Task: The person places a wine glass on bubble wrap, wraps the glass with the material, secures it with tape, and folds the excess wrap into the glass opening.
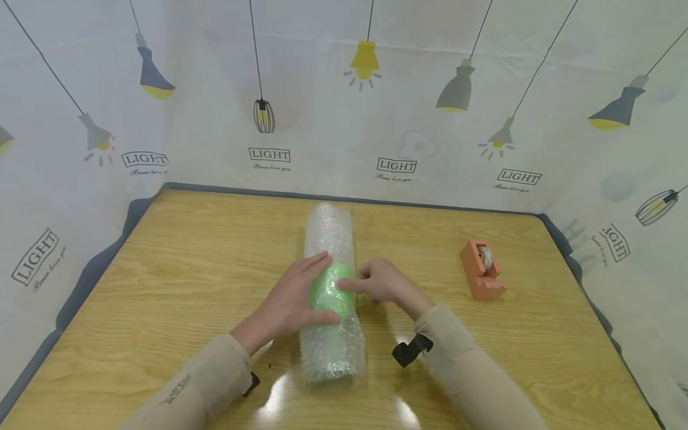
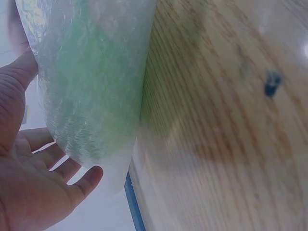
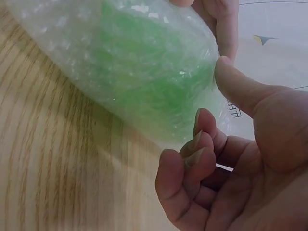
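Note:
In the head view, a roll of bubble wrap (image 1: pixel 332 352) lies lengthwise on the wooden table. Something green (image 1: pixel 329 292) shows through its middle; the wrap blurs what kind of thing it is. My left hand (image 1: pixel 292 298) rests on the roll from the left, thumb and fingers spread apart. On the other side, my right hand (image 1: pixel 384 280) touches the top of the wrap with its thumb. In the right wrist view that thumb (image 3: pixel 240 86) is extended against the wrap, and the other fingers (image 3: pixel 185 168) are loosely curled beside it with nothing visible between them.
An orange tape dispenser (image 1: pixel 484 275) with a roll of tape stands on the table (image 1: pixel 215 239) to the right of my right hand. A white curtain (image 1: pixel 322 161) printed with lamps surrounds the table's back and sides.

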`<state>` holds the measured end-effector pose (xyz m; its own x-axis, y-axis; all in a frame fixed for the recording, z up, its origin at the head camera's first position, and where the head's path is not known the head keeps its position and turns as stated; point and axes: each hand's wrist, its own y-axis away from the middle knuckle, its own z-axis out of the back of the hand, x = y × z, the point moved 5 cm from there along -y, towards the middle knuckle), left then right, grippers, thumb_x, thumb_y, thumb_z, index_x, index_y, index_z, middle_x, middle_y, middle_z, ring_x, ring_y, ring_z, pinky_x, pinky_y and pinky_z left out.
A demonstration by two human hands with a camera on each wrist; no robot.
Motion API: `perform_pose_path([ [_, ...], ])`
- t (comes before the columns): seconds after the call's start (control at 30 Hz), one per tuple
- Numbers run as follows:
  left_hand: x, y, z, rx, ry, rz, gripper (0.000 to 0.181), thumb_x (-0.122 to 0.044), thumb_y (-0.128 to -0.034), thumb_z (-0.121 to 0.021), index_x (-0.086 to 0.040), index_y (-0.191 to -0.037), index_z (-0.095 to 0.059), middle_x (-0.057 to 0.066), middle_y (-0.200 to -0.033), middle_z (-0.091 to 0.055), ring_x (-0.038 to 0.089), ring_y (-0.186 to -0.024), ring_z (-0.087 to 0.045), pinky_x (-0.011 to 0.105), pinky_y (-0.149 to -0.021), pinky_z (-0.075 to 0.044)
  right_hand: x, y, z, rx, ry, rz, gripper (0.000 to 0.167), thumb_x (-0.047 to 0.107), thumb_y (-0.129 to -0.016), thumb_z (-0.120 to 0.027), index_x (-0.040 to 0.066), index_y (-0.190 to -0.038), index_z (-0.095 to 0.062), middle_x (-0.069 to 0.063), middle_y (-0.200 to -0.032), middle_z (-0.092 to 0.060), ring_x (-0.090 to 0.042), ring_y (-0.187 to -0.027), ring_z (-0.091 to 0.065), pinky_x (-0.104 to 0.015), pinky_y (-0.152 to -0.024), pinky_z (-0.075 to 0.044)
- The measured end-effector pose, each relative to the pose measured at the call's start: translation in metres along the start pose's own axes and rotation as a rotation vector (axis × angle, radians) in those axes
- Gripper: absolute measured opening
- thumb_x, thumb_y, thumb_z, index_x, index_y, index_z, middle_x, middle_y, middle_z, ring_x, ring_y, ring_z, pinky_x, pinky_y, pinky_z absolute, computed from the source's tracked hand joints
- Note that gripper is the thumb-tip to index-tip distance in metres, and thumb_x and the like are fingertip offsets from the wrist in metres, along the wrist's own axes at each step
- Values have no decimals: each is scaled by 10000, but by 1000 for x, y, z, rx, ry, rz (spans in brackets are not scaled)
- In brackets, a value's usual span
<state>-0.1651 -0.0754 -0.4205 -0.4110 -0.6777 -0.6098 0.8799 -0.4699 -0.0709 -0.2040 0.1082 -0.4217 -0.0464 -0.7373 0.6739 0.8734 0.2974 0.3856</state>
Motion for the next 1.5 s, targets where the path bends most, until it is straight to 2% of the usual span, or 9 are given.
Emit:
perform_pose_path([
  [0.07,0,0,0,0,0,0,1126,-488,-746,-903,-56,-1610,-323,102,-1689,-278,372,-1532,-281,584,-1228,-287,-3,0,0,0,-9,-4,527,494,-920,-752,158,-602,-499,68,-538,-404,-121,-505,-466,-236,-495,-368],
  [0.3,1,1,0,6,28,15,1124,-477,-748,-908,-74,-1616,-318,81,-1695,-269,361,-1540,-266,580,-1230,-285,-11,-3,-2,-4,-35,7,505,486,-929,-745,98,-655,-574,62,-567,-464,-128,-531,-511,-234,-525,-407],
  [0.63,3,0,0,4,40,5,1138,-494,-746,-904,-74,-1620,-308,74,-1698,-263,352,-1546,-255,577,-1230,-289,-17,-5,-5,31,-135,33,456,412,-961,-735,141,-662,-522,54,-660,-470,-132,-607,-523,-273,-598,-514],
  [1.03,4,2,1,4,59,4,1153,-517,-736,-896,-82,-1623,-302,87,-1703,-243,367,-1549,-240,613,-1216,-285,-16,-4,-7,24,-152,9,448,423,-956,-739,133,-677,-542,49,-661,-463,-116,-603,-476,-236,-568,-440],
  [1.17,7,2,3,8,74,7,1162,-510,-722,-905,-95,-1624,-302,74,-1706,-234,361,-1554,-230,617,-1220,-269,-15,-3,-7,10,-138,-5,459,448,-941,-749,72,-724,-599,43,-662,-488,-119,-593,-475,-237,-569,-441],
  [1.33,10,2,5,1,106,21,1050,-470,-800,-867,-135,-1627,-313,44,-1707,-240,348,-1555,-233,630,-1215,-267,-15,-4,-8,2,-125,-18,490,477,-932,-750,22,-783,-645,34,-682,-510,-124,-595,-477,-242,-580,-451],
  [1.5,10,2,11,-82,117,0,828,-381,-931,-768,-89,-1595,-370,107,-1664,-334,375,-1523,-305,628,-1212,-280,-15,-3,-8,-5,-124,-22,490,474,-928,-755,16,-786,-652,29,-693,-520,-130,-593,-481,-253,-584,-460],
])
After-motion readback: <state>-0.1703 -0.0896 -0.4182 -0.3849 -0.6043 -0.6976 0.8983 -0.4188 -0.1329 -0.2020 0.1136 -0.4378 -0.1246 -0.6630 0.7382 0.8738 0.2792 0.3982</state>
